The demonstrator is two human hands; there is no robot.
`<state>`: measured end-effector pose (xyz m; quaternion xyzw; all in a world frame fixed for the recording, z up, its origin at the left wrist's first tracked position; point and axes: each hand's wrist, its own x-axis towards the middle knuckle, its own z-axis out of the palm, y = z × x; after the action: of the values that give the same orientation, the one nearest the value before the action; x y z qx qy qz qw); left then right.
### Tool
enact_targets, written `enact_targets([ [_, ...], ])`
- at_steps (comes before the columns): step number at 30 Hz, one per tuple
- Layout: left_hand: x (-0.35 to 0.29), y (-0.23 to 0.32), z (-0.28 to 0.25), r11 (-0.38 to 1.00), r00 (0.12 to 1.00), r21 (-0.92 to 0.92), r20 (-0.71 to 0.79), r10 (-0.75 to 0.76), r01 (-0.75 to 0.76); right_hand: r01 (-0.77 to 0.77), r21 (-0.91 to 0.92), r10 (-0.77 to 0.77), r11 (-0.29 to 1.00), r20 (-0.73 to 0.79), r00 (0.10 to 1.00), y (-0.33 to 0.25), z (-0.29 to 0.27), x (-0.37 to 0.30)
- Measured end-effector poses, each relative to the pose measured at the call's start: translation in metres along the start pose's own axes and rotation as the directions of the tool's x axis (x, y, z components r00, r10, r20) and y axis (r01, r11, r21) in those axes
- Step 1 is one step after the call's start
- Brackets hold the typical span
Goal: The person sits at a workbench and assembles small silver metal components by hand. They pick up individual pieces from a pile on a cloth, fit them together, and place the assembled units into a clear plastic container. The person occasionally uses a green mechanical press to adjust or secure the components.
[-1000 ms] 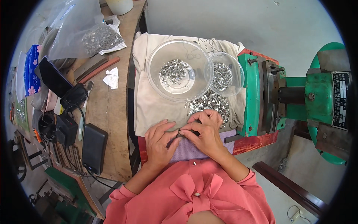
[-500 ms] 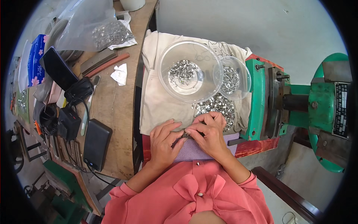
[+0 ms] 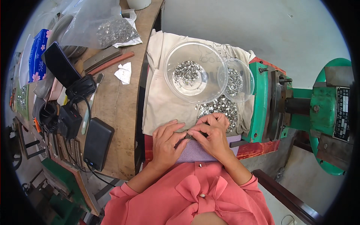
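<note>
My left hand (image 3: 167, 141) and my right hand (image 3: 212, 135) meet at the fingertips, low over the front edge of the beige cloth (image 3: 155, 101). Both are closed in pinches. Something small and dark shows between the fingertips, too small and covered to name. Just beyond my right hand lies a loose pile of small shiny metal pieces (image 3: 227, 108). Behind the pile stands a large clear plastic tub (image 3: 168, 88) with similar pieces inside. A smaller clear container (image 3: 248, 84), also holding metal pieces, sits against its right side. Beneath my wrists is a purple textured mat (image 3: 193, 152).
Close on the right stands a green machine (image 3: 258, 108) with a metal slide. On the wooden table (image 3: 120, 101) at left lie a black power bank (image 3: 98, 144), a phone (image 3: 61, 64), cables, a brush (image 3: 90, 103) and a plastic bag of metal pieces (image 3: 116, 32).
The whole view has shifted slightly, with the surroundings appearing a little further right. My hands keep nearly the same pinched pose over the cloth's edge.
</note>
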<state>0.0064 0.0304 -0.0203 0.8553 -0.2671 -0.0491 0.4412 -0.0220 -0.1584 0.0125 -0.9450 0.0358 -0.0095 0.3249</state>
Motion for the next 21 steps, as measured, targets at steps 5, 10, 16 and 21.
enact_targets([
  [5, 0.0006, 0.0012, -0.0005, 1.000, 1.000, -0.006, -0.003, -0.006, 0.006, 0.011, 0.014, -0.011, 1.000, -0.007, 1.000, 0.0011, -0.0001, 0.0001],
  [10, 0.0005, 0.0004, 0.0009, 1.000, 1.000, -0.005, -0.016, 0.006, -0.006, 0.023, -0.014, -0.024, 1.000, -0.038, 0.999, -0.0020, 0.0027, 0.0012],
  [16, 0.0013, 0.0020, 0.0000, 1.000, 1.000, -0.021, -0.014, -0.008, 0.008, 0.017, -0.015, -0.017, 1.000, 0.011, 1.000, 0.0010, -0.0047, -0.0005],
  [21, 0.0013, 0.0008, -0.0002, 1.000, 1.000, -0.005, -0.005, 0.007, -0.007, 0.024, -0.003, -0.024, 1.000, 0.000, 1.000, -0.0006, -0.0042, 0.0020],
])
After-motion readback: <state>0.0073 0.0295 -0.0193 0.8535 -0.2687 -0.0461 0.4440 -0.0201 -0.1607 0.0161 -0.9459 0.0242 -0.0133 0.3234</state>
